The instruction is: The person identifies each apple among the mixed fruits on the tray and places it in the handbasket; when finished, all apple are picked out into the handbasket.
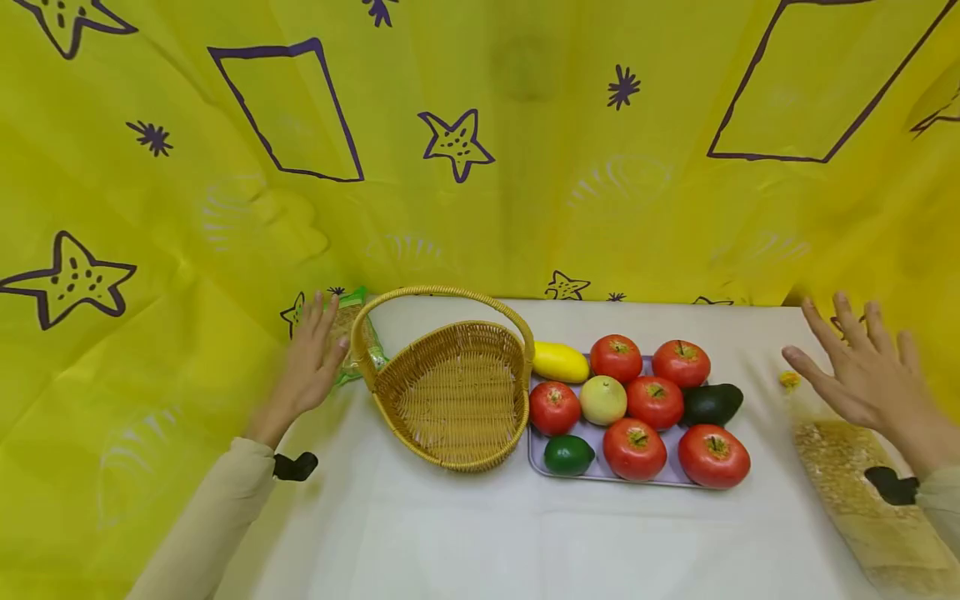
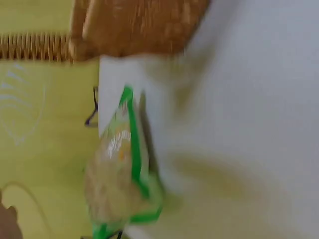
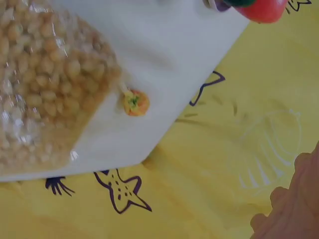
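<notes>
My left hand (image 1: 309,360) is held up with straight fingers, over the left part of the table near a green-edged plastic bag (image 2: 117,179) of pale contents. The bag is partly hidden behind that hand in the head view. Right of it stands a wicker basket (image 1: 461,400) with an arched handle, nothing inside. On the far right my right hand (image 1: 870,379) has its fingers spread and holds nothing. Below it lies a clear bag of yellowish kernels (image 3: 50,79), with a small orange-yellow object (image 3: 135,103) beside its corner.
Right of the basket, a grey-purple tray (image 1: 534,454) carries several red tomatoes (image 1: 634,450), a yellow oblong fruit (image 1: 560,362), a pale round fruit (image 1: 603,400), a green lime-like fruit (image 1: 568,455) and a dark green avocado (image 1: 712,404). A yellow patterned cloth (image 1: 510,225) hangs behind the white table (image 1: 465,542).
</notes>
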Action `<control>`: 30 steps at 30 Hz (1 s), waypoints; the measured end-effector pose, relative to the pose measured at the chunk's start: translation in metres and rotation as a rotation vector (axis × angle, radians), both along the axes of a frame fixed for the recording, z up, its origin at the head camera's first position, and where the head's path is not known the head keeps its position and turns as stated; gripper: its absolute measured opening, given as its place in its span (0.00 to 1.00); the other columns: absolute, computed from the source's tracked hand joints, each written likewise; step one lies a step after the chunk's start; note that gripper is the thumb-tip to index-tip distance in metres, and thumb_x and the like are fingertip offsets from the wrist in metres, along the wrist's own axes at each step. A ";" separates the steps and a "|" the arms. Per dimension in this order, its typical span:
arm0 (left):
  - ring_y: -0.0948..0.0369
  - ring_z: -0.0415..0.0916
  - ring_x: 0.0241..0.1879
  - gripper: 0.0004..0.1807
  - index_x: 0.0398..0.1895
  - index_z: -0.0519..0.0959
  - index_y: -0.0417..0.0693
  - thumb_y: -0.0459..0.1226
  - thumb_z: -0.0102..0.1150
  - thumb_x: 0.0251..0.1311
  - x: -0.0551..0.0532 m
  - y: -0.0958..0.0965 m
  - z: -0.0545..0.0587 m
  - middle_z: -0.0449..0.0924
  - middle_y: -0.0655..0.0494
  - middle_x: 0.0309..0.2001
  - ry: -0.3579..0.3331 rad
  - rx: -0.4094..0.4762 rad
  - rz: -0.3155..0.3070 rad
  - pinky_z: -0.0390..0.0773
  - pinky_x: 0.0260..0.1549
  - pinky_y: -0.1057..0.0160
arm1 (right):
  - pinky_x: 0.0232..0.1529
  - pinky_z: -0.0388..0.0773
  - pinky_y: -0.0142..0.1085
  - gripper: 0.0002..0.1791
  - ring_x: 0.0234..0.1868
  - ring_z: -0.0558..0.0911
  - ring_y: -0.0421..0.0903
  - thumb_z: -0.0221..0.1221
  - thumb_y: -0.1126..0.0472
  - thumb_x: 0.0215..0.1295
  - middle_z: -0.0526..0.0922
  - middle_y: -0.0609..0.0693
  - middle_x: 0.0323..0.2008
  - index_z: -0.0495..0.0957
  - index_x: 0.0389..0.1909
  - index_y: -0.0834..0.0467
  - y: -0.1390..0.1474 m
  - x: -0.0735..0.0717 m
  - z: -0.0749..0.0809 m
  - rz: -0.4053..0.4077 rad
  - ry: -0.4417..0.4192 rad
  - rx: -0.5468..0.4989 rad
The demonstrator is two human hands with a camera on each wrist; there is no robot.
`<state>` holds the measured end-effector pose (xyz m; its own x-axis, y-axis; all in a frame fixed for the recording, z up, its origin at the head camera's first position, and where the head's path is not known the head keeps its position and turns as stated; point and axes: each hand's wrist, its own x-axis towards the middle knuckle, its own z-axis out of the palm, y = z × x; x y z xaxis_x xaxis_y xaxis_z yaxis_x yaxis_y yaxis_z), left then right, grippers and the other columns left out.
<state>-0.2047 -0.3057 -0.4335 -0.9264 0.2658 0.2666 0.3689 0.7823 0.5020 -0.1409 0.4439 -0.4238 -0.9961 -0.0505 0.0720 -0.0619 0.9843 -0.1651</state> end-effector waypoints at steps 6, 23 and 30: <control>0.35 0.29 0.85 0.39 0.88 0.40 0.44 0.56 0.26 0.86 0.017 0.025 -0.021 0.33 0.39 0.87 -0.136 0.441 -0.090 0.34 0.76 0.23 | 0.77 0.30 0.75 0.44 0.83 0.29 0.73 0.46 0.44 0.85 0.26 0.65 0.84 0.33 0.87 0.52 -0.008 0.010 -0.017 0.115 0.059 -0.073; 0.36 0.56 0.80 0.31 0.85 0.49 0.35 0.41 0.31 0.88 0.027 0.069 -0.054 0.56 0.34 0.82 -0.186 0.786 -0.037 0.62 0.69 0.81 | 0.72 0.38 0.13 0.52 0.72 0.48 0.10 0.61 0.67 0.73 0.43 0.21 0.81 0.41 0.88 0.45 -0.043 0.065 -0.048 0.205 0.052 -0.595; 0.56 0.68 0.76 0.29 0.83 0.57 0.36 0.42 0.31 0.88 0.027 0.076 -0.062 0.62 0.36 0.80 -0.131 0.785 0.005 0.62 0.69 0.80 | 0.64 0.51 0.07 0.64 0.72 0.57 0.13 0.78 0.72 0.51 0.54 0.26 0.82 0.53 0.86 0.49 -0.068 0.090 -0.055 0.158 0.105 -0.676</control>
